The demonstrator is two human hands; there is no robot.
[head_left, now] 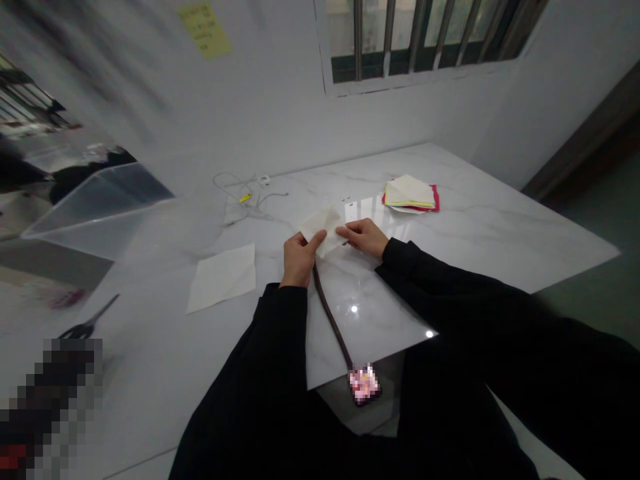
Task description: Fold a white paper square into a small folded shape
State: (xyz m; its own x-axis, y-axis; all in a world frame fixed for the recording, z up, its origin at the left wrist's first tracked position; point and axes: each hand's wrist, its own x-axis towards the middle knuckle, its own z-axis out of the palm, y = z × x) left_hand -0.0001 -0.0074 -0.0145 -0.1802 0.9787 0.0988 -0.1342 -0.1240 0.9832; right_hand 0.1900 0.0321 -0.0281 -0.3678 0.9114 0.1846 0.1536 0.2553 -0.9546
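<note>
Above the middle of the white marbled table (pixel 280 313), both my hands grip one small cream sheet of paper (pixel 323 220). My left hand (pixel 300 259) pinches its lower left side, thumb on top. At the right edge, my right hand (pixel 367 237) is closed on the paper between thumb and fingers. The sheet looks creased, perhaps folded. A second cream sheet (pixel 225 277) lies flat on the table to the left of my left hand. A dark cord (pixel 327 307) runs from under my left hand toward the table's front edge.
A stack of coloured papers (pixel 411 195) lies at the back right. White cables (pixel 250 193) with a yellow tag are near the wall. A clear plastic panel (pixel 100 207) stands at left, with scissors (pixel 90 325) below it. A yellow note (pixel 205 30) sticks to the wall.
</note>
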